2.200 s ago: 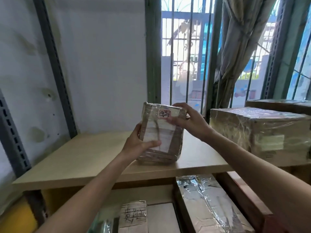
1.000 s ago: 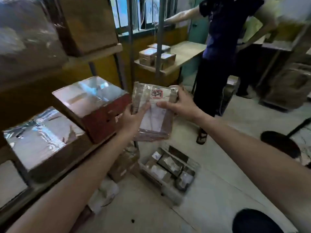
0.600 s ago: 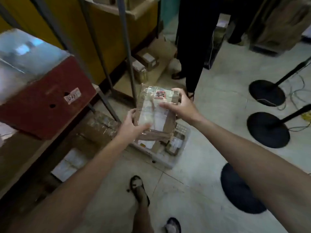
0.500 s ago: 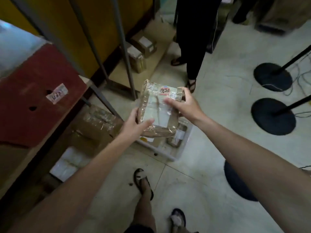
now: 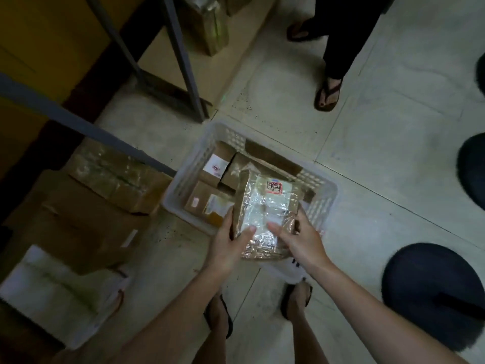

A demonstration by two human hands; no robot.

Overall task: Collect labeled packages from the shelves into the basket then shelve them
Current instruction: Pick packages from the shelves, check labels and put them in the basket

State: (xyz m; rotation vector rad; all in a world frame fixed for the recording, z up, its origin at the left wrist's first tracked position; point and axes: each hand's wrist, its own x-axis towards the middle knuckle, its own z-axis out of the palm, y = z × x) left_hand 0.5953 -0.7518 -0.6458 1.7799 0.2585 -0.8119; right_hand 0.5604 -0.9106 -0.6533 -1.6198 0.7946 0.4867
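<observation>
I hold a brown package [image 5: 265, 208] wrapped in clear tape, with a white sheet and a red-marked label on top, just above the near end of the white plastic basket [image 5: 183, 179] on the floor. My left hand [image 5: 225, 245] grips its near left edge, thumb on top. My right hand [image 5: 299, 240] grips its near right edge, thumb on top too. Several labeled brown packages [image 5: 210, 203] lie inside the basket.
Grey shelf posts [image 5: 183, 59] rise at upper left, with taped cardboard boxes [image 5: 118, 177] and a white box [image 5: 49, 290] on the floor under the shelving. Another person's sandalled feet [image 5: 328, 93] stand beyond the basket. Dark round stand bases [image 5: 433, 292] sit at right. My feet [image 5: 296, 300] are below.
I took the package off the upper shelf, turned and looked down. Both hands lowered it over the basket, and my right hand slid from its far edge to its near edge.
</observation>
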